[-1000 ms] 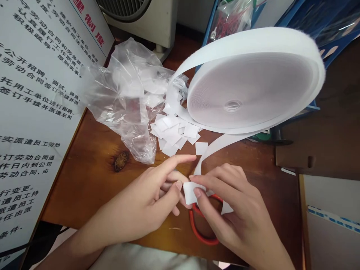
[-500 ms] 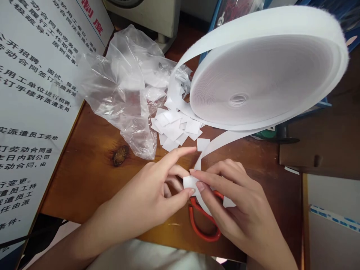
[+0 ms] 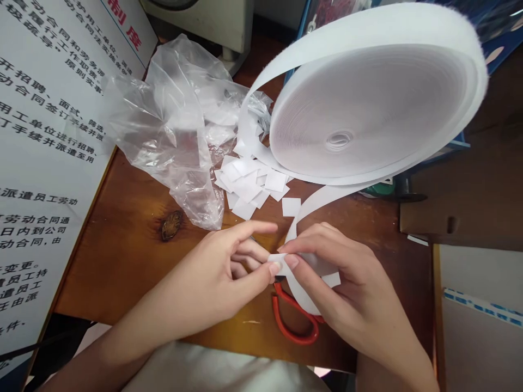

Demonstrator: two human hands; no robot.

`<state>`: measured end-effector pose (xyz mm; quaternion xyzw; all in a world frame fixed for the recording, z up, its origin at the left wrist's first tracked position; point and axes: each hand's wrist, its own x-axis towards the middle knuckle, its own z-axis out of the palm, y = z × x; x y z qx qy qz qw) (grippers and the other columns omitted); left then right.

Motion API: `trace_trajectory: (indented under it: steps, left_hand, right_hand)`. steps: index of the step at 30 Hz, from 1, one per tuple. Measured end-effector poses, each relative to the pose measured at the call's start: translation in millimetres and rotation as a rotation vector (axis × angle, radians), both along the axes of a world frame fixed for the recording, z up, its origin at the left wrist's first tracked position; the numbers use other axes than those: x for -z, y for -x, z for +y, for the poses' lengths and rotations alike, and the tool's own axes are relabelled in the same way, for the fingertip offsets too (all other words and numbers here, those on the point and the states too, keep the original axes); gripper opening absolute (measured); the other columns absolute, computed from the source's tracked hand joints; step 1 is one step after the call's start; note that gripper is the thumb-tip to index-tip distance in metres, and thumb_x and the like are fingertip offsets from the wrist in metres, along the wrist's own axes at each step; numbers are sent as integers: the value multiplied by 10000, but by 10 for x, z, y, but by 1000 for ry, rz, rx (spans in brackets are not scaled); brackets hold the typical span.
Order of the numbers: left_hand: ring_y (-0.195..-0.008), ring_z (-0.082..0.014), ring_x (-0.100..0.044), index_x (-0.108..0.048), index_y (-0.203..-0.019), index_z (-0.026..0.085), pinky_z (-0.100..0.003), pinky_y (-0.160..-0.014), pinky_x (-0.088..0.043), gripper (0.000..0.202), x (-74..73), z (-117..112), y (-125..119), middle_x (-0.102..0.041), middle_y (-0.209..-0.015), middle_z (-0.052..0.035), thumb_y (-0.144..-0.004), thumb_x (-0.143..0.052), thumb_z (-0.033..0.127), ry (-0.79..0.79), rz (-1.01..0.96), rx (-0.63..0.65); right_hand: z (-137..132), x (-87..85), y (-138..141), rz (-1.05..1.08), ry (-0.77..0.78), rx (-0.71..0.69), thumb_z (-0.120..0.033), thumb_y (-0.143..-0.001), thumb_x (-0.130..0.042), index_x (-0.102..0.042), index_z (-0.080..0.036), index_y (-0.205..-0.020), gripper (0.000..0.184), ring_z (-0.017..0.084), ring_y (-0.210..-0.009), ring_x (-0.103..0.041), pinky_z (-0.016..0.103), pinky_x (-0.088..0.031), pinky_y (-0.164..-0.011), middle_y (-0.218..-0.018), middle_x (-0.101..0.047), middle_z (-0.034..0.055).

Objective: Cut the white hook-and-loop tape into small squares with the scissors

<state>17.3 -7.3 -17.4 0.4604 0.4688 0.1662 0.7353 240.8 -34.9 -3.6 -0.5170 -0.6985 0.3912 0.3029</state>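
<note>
A big roll of white fastener tape (image 3: 376,92) stands tilted at the back right, and its loose strip (image 3: 314,204) runs down to my hands. My left hand (image 3: 220,277) pinches the strip's free end between thumb and fingers, index finger stretched out. My right hand (image 3: 339,288) pinches the same end from the other side, thumb against my left thumb. Red-handled scissors (image 3: 294,321) lie on the wooden table (image 3: 131,250) under my right hand, mostly hidden. A pile of small white cut squares (image 3: 249,185) lies just beyond my fingers.
A crumpled clear plastic bag (image 3: 175,130) lies left of the squares. A white board with printed text (image 3: 44,136) leans along the left edge. Blue bins stand behind the roll, and a brown cardboard piece (image 3: 457,207) and white boxes (image 3: 478,316) lie at the right.
My hands have drawn slightly closer together and shifted up, the thumbs now meeting on the strip's end. The view has drifted a little; the roll and squares stay put.
</note>
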Motion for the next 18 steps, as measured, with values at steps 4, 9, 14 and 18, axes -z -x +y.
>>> trace_trajectory:
  steps: [4, 9, 14, 18]
  left_hand:
    - [-903, -156, -828, -865, -1104, 197, -173, -745, -643, 145, 47, 93, -2, -870, -971, -32, -1015, -806, 295, 129, -63, 99]
    - [-833, -146, -821, -854, -1044, 165, -186, -751, -668, 218, 53, 147, 4, -875, -951, -62, -1060, -752, 357, 136, -95, 143]
    - [-850, -135, -805, -852, -1090, 166, -164, -737, -654, 174, 8, 129, -28, -871, -980, -58, -1001, -832, 315, 120, -116, 169]
    - [-909, -156, -817, -871, -1137, 171, -175, -751, -658, 204, 16, 91, -43, -864, -977, -58, -996, -849, 316, 87, -136, 203]
  right_hand:
    - [64, -2, -23, -9, 102, 13, -160, -1075, -682, -810, -243, -1004, 168, 150, -841, -689, 330, -512, -758, -913, -781, -30]
    - [138, -15, -70, 49, 225, 4, -148, -1040, -712, -840, -253, -964, 182, 156, -846, -728, 319, -524, -779, -900, -798, -42]
    - [152, -74, -114, 67, 209, -36, -124, -1060, -716, -882, -286, -994, 241, 132, -853, -712, 303, -526, -795, -888, -798, -60]
    - [134, -97, -117, 53, 206, -32, -118, -1047, -724, -875, -266, -991, 219, 132, -868, -722, 306, -536, -800, -908, -802, -54]
